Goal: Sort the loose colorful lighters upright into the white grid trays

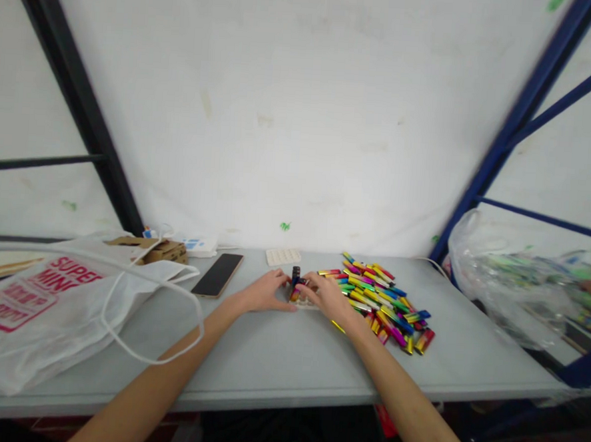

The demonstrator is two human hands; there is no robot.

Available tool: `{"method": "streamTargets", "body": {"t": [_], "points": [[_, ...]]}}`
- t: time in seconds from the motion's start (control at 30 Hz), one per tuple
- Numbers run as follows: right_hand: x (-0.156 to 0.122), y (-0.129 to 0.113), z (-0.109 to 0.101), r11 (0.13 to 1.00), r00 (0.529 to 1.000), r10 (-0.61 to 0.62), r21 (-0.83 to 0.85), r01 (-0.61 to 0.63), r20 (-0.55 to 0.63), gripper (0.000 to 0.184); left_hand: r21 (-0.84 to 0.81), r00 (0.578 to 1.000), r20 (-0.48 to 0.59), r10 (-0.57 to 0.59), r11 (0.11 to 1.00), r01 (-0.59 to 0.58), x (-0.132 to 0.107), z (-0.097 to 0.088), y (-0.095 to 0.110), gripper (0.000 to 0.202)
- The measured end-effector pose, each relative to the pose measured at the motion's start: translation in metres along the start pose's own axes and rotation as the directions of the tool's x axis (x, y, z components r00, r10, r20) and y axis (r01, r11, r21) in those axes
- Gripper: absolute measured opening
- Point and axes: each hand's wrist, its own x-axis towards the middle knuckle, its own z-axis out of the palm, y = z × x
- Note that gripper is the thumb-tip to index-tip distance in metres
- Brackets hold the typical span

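Both of my hands meet at the middle of the grey table [277, 353]. My left hand [266, 291] rests with fingers curled beside a small white tray [304, 304] that holds a few upright coloured sticks [296, 276]. My right hand [327, 293] pinches one coloured stick [297, 292] over that tray. A pile of several bright, multicoloured sticks [385, 300] lies just right of my right hand.
A second white tray [283, 256] lies by the wall. A dark phone [218, 274] sits left of my hands, with a cardboard box [159, 250], a power strip [198, 244] and a white printed plastic bag [45, 299]. A clear plastic bag [512, 281] fills the right side by a blue frame [511, 127].
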Motion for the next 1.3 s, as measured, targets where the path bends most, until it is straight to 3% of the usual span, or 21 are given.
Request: {"method": "streamTargets", "body": {"t": [0.23, 0.33, 0.5, 0.63, 0.73, 0.83, 1.03, 1.17, 1.3], "points": [[0.006, -0.009, -0.007, 0.965, 0.995, -0.059, -0.25, 0.076, 0.077, 0.02, -0.033, 1.0, -0.015, -0.02, 0.999, 0.02, -0.001, -0.001, 0.001, 0.059], [0.008, -0.01, -0.005, 0.972, 0.996, -0.029, -0.232, 0.049, 0.086, 0.02, -0.026, 0.999, -0.011, -0.035, 0.999, 0.035, -0.001, -0.002, 0.002, 0.057], [0.009, -0.004, 0.001, 0.993, 1.0, 0.016, -0.116, -0.016, -0.002, 0.021, -0.007, 1.0, -0.003, -0.031, 1.0, 0.031, 0.0, -0.005, 0.005, 0.053], [0.008, 0.002, -0.002, 0.998, 0.998, -0.015, -0.066, 0.019, 0.054, 0.025, 0.005, 1.0, -0.006, -0.026, 1.0, 0.026, 0.002, -0.006, 0.004, 0.055], [0.006, 0.007, -0.02, 0.995, 1.0, -0.002, -0.099, 0.001, -0.012, 0.028, -0.009, 0.999, -0.007, -0.031, 0.999, 0.031, 0.002, -0.006, 0.003, 0.054], [-0.004, 0.018, -0.055, 0.975, 0.989, 0.037, -0.211, -0.066, -0.14, 0.027, -0.032, 0.999, -0.004, -0.048, 0.998, 0.048, 0.003, -0.006, 0.003, 0.056], [-0.057, 0.055, -0.124, 0.908, 0.977, 0.194, -0.359, -0.214, -0.091, 0.017, -0.026, 0.998, -0.008, -0.068, 0.997, 0.068, 0.002, -0.007, 0.005, 0.061], [-0.087, 0.073, -0.133, 0.872, 0.965, 0.256, -0.419, -0.254, -0.053, 0.01, -0.01, 0.998, -0.001, -0.068, 0.998, 0.068, 0.001, -0.007, 0.004, 0.06], [-0.091, 0.083, -0.124, 0.839, 0.967, 0.255, -0.496, -0.222, 0.0, 0.016, 0.003, 0.998, -0.006, -0.062, 0.998, 0.062, -0.001, -0.004, 0.003, 0.06]]}}
